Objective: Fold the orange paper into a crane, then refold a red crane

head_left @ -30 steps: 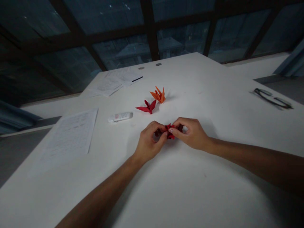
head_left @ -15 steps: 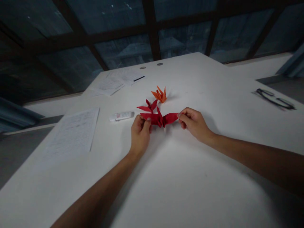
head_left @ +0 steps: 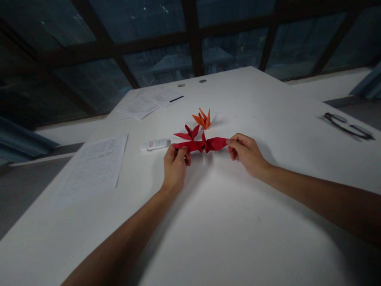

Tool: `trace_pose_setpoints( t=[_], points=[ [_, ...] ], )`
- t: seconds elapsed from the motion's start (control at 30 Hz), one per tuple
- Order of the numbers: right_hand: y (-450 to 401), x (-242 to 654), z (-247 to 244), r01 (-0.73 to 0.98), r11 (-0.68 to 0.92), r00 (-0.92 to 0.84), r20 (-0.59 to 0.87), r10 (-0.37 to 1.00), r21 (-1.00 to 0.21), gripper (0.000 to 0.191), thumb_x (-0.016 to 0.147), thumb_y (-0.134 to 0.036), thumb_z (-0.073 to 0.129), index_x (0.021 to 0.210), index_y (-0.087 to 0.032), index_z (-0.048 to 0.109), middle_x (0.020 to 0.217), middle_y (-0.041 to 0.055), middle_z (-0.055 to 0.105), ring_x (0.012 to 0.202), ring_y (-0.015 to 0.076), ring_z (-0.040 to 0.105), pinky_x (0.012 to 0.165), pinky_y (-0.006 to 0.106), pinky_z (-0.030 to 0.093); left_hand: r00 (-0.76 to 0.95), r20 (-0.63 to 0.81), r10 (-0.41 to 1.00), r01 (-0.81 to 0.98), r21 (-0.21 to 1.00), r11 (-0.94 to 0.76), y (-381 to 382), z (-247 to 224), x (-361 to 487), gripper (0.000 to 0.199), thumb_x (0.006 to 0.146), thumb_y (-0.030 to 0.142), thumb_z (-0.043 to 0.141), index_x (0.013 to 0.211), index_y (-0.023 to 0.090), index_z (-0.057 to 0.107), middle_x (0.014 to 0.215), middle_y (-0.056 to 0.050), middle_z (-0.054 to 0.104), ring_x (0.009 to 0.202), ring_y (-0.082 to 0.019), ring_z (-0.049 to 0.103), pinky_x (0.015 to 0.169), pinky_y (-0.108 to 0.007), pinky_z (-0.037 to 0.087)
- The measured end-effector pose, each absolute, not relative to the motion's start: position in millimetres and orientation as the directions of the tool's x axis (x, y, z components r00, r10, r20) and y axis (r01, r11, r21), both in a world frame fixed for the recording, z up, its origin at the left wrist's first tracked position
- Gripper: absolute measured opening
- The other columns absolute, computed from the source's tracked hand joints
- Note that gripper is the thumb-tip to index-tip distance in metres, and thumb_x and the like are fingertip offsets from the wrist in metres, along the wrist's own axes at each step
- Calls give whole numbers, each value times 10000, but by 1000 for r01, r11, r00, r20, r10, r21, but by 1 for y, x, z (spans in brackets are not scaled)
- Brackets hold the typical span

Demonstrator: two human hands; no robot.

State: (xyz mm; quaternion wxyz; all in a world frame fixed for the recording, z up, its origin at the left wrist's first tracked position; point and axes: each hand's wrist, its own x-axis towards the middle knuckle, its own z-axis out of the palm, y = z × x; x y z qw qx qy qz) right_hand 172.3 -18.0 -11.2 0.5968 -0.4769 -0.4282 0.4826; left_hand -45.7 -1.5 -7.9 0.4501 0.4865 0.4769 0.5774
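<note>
A red folded-paper crane (head_left: 204, 145) is stretched between my two hands above the white table (head_left: 220, 238). My left hand (head_left: 176, 163) pinches the end of its left wing. On the other side, my right hand (head_left: 245, 153) pinches the tip of the right wing between thumb and fingers. Just behind it lies a smaller-looking red paper crane (head_left: 190, 132), and behind that stands an orange paper crane (head_left: 204, 119). A white tube (head_left: 155, 145) with printed text lies left of the cranes, near my left hand.
Written sheets (head_left: 98, 165) lie at the left, with more papers (head_left: 143, 104) and a dark strip (head_left: 176, 99) at the back left. Two small round discs (head_left: 203, 81) are near the far edge. Black-framed glasses (head_left: 348, 126) rest at the right.
The held crane's wings are pulled further apart and flatter, and its upright point looks shorter. My hands are slightly wider apart. The whole view has shifted a little.
</note>
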Motion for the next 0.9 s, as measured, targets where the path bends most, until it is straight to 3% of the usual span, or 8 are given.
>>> trace_pose_setpoints(
  t=[0.7,0.9],
  points=[
    [-17,175,-6,-216,34,181,-6,983,-976,216,794,-264,713,632,-208,582,589,-45,583,451,88,489,446,256,376,-153,115,982,-95,987,-131,-1,-6,-44,126,814,257,629,737,198,548,607,41,525,533,-99,473,490,-222,397],
    [-14,178,-10,-206,22,161,-12,987,-978,200,817,-276,696,677,-212,569,611,-41,578,464,101,497,449,270,377,21,160,987,-24,987,-159,-4,-8,-48,156,864,262,613,744,192,543,623,36,548,569,-95,473,539,-217,386]
  ],
)
